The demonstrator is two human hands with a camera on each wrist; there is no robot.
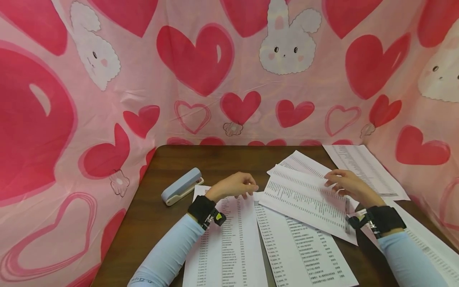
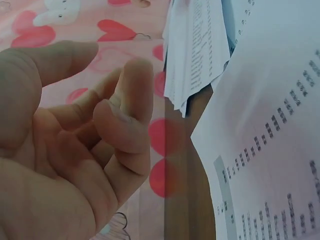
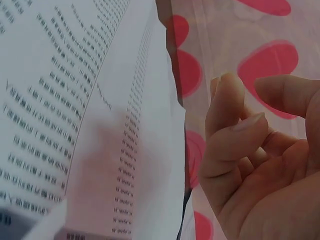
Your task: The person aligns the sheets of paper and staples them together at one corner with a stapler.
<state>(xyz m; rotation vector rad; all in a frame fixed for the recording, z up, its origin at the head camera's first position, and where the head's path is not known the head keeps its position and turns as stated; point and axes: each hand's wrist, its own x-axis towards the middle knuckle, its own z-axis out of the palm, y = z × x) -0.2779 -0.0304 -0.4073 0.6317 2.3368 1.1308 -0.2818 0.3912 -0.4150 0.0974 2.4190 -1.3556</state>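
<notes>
My left hand (image 1: 233,185) hovers over the top of a printed sheet (image 1: 229,243) on the left of the table. In the left wrist view its fingers are loosely bent with nothing between them. My right hand (image 1: 349,186) is over a slanted printed sheet (image 1: 297,197), its fingers also loosely bent. The right wrist view shows its thumb and fingertips apart from each other, the printed paper (image 3: 115,150) beside them. That slanted sheet overlaps another sheet (image 1: 305,255) in the middle and one (image 1: 303,162) behind it.
A blue and cream stapler (image 1: 182,187) lies on the brown table (image 1: 222,159), left of the left hand. More printed paper (image 1: 362,169) lies at the back right, and another sheet (image 1: 430,243) at the right edge. A pink heart-patterned cloth (image 1: 251,79) hangs around the table.
</notes>
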